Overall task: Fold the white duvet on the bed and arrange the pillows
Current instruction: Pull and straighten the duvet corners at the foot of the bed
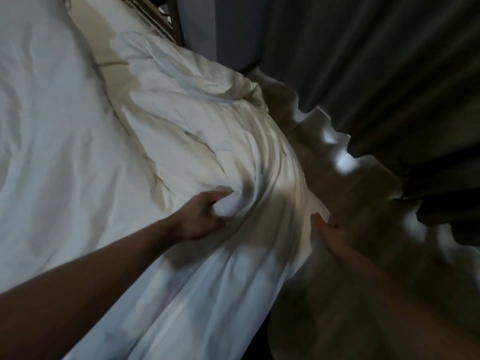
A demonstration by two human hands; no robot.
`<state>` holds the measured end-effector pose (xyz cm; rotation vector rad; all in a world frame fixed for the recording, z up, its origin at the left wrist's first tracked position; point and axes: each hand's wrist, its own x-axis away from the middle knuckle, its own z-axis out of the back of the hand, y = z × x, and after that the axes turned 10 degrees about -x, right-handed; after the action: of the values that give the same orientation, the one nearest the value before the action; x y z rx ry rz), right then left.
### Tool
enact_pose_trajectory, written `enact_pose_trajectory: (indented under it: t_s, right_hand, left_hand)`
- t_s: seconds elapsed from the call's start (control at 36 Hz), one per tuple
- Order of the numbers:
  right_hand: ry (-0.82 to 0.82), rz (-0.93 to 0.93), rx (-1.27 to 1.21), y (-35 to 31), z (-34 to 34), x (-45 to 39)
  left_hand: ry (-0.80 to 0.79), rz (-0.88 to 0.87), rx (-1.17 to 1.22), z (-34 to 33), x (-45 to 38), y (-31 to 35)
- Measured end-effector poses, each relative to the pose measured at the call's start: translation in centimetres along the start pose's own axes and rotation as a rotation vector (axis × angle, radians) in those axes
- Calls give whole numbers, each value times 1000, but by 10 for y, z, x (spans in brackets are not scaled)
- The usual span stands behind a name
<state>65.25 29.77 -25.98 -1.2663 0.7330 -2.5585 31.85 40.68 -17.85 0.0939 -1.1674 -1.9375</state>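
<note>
The white duvet lies rumpled along the right side of the bed, bunched into twisting folds. My left hand is closed around a fistful of the duvet near its middle. My right hand sits at the duvet's right edge with fingertips tucked under or against the cloth; its grip is hard to make out in the dim light. No pillows are in view.
Dark curtains hang close along the right of the bed, with light leaking under their wavy hem. A dark wooden headboard or frame shows at the top. The white sheet covers the left of the bed.
</note>
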Motion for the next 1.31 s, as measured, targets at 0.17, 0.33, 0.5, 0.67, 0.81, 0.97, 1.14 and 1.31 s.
enact_pose_trajectory:
  t_s: [0.17,0.33,0.5,0.67,0.81,0.97,1.14,1.31]
  right_hand:
    - [-31,-71,38,-3,0,-24]
    - [6,17,89,14,4,-37]
    - [-91,200,28,5,19,-11]
    - [-261,188,-167,-26,-19,0]
    - [-271,293,-381,-51,-22,26]
    - [-277,628,-390,-68,39,152]
    - [-434,461,-216,-36,95,261]
    - [-481,195,-96,-43,110,225]
  left_hand:
    - [121,316,-131,-5,1,-12]
    - [209,468,-402,-33,-23,0]
    - [232,426,-461,-37,-18,17]
    - [250,456,-491,-35,2,30]
    - [323,417,-597,-39,10,52]
    - [314,-32,-498,-68,63,125]
    - [185,199,-177,-120,123,155]
    - [169,16,-298,-110,160,172]
